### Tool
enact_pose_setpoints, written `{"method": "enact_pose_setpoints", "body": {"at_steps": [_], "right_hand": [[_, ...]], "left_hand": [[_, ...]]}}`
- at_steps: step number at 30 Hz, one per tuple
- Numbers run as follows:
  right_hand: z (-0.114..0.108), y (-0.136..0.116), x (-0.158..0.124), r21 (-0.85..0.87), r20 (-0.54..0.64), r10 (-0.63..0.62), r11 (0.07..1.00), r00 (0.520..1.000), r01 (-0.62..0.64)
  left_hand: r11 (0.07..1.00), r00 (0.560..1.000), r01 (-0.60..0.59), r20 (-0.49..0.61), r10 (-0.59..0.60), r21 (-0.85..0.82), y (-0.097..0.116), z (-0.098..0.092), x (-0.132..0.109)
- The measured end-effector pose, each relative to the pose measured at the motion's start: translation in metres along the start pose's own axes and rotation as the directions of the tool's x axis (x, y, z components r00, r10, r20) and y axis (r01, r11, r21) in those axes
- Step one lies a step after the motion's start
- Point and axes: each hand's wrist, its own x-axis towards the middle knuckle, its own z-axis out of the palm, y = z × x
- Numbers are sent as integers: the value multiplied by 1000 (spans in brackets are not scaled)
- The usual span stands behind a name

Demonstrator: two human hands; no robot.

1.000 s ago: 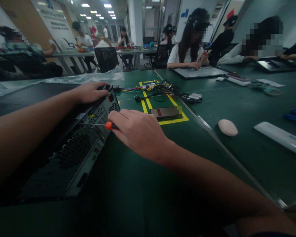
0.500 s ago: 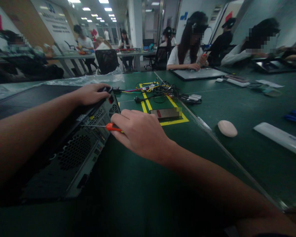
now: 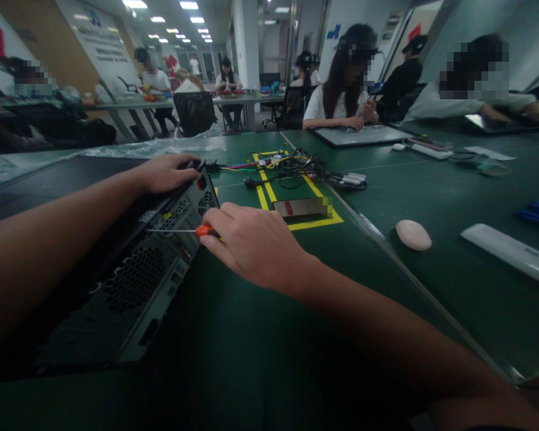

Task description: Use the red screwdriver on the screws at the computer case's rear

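A black computer case (image 3: 135,287) lies on its side on the green table, its rear panel with vent holes and ports facing me. My left hand (image 3: 166,172) rests on the case's far top corner, fingers curled over the edge. My right hand (image 3: 256,242) grips a screwdriver (image 3: 193,230) with an orange handle; its thin shaft points left and its tip meets the rear panel.
Beyond the case, a yellow-taped square holds a flat drive (image 3: 302,208) and a tangle of cables (image 3: 291,163). A pink oval object (image 3: 413,234) and a white bar (image 3: 507,253) lie to the right. Several people work at tables across and behind. Clear plastic wrap (image 3: 157,143) lies at the back.
My right hand and the screwdriver have shifted slightly down and right; the tip stays on the rear panel. My left hand has not moved.
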Motion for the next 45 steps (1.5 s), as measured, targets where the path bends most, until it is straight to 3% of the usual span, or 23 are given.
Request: {"method": "enact_pose_setpoints", "body": {"at_steps": [12, 30, 45], "right_hand": [[-2, -2, 3, -49, 57, 18, 999, 998, -15], [1, 0, 1, -7, 30, -3, 1000, 1000, 3], [0, 0, 1, -12, 15, -2, 1000, 1000, 3]], "left_hand": [[1000, 1000, 21, 3, -21, 22, 7, -1, -3], [998, 998, 65, 3, -65, 0, 9, -2, -5], [1000, 999, 30, 15, -30, -3, 11, -4, -6]]}}
